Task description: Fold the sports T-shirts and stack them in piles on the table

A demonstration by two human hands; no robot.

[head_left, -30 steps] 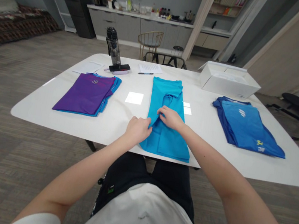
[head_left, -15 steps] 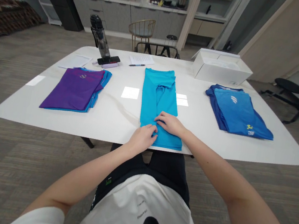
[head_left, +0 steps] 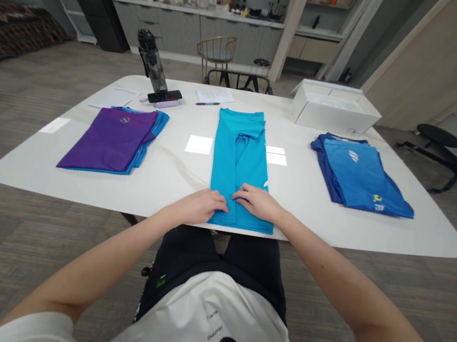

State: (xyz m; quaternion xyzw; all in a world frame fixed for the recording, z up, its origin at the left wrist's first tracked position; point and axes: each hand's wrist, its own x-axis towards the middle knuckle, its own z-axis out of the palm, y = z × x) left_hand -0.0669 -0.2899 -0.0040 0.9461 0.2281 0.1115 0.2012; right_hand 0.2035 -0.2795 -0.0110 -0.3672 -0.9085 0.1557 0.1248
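Note:
A turquoise T-shirt (head_left: 247,162) lies in front of me, folded lengthwise into a long strip with both sides turned in to the middle. My left hand (head_left: 203,206) rests on its lower left part, fingers stretched out over the fabric. On the lower right part lies my right hand (head_left: 258,203), its fingers slightly bent and touching the cloth near the centre seam. Neither hand grips the shirt. Its bottom edge is close to the table's front edge.
On the white table (head_left: 164,195), a purple shirt (head_left: 112,141) tops a pile at left, and a blue shirt (head_left: 359,168) tops one at right. Behind stand a handheld vacuum (head_left: 154,69) and an open white box (head_left: 336,110). A pen (head_left: 207,103) lies by papers (head_left: 215,95).
My left hand has shifted left and slightly down, from the middle of the shirt to its lower left side. The lower left panel now lies flatter, meeting the right one.

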